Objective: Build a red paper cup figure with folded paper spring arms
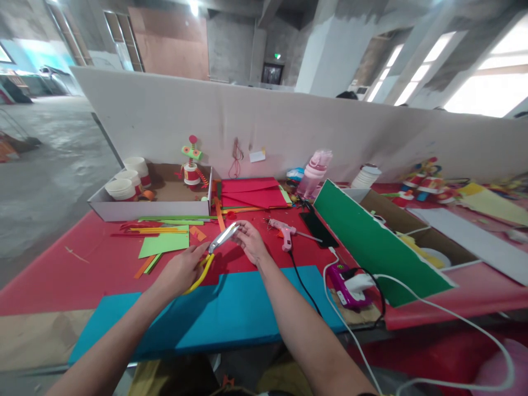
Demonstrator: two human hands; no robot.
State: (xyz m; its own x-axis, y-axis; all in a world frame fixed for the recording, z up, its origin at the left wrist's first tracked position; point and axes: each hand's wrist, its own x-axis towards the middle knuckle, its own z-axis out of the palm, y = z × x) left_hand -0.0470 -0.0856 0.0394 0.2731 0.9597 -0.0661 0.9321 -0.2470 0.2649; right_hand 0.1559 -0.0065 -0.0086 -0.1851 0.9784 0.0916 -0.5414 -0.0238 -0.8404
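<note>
My left hand [181, 270] is closed round the yellow handle of a pair of scissors [223, 237], whose silver blades point up and to the right. Close to the blade tips, my right hand [249, 242] has its fingers drawn together; whatever they pinch is too small to make out. Both hands are above the red table covering, just beyond a blue sheet [264, 308]. Left of the scissors lies a light green paper sheet [165, 245], with yellow and orange paper strips [160, 230] around it. Orange paper scraps [198, 234] lie near the blades.
A pink glue gun [285, 234] rests right of my hands, its black cord crossing the blue sheet. Further right are a phone [317, 230], a purple power strip [348, 289] and a green-sided box [371, 242]. Behind stand an open box [148, 210] with paper cups and a pink bottle [314, 173].
</note>
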